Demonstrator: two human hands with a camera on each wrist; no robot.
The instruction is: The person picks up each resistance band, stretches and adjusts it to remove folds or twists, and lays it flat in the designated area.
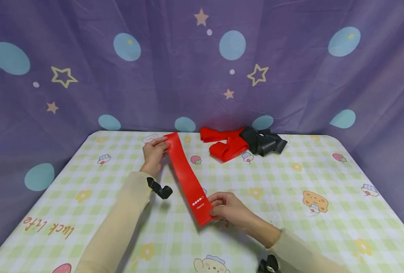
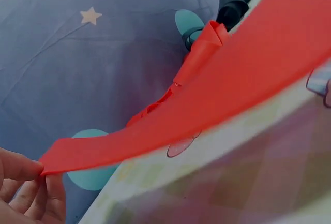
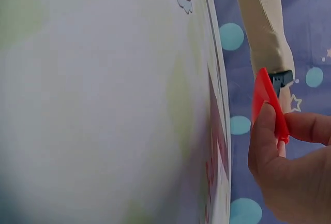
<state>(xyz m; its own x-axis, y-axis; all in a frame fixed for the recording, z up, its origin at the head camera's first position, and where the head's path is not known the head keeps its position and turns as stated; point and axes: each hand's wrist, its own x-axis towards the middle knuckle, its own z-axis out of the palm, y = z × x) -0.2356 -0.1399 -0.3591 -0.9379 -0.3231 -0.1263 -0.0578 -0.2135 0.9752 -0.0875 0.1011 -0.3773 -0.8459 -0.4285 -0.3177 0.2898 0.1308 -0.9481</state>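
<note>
A flat red resistance band (image 1: 187, 176), printed "Heavy" with a row of dots near its lower end, stretches slantwise between both hands above the table. My left hand (image 1: 153, 153) pinches its far end; the left wrist view shows thumb and fingers on the edge of the band (image 2: 170, 125). At the near end, my right hand (image 1: 230, 210) pinches the band's corner between thumb and fingers, as the right wrist view also shows with the band (image 3: 266, 92) seen nearly edge-on.
Toward the back of the table lie a loosely folded red band (image 1: 227, 149) and, touching it, a crumpled black band (image 1: 263, 142). A checked, printed cloth (image 1: 284, 227) covers the table. Behind it hangs a purple curtain (image 1: 178, 76).
</note>
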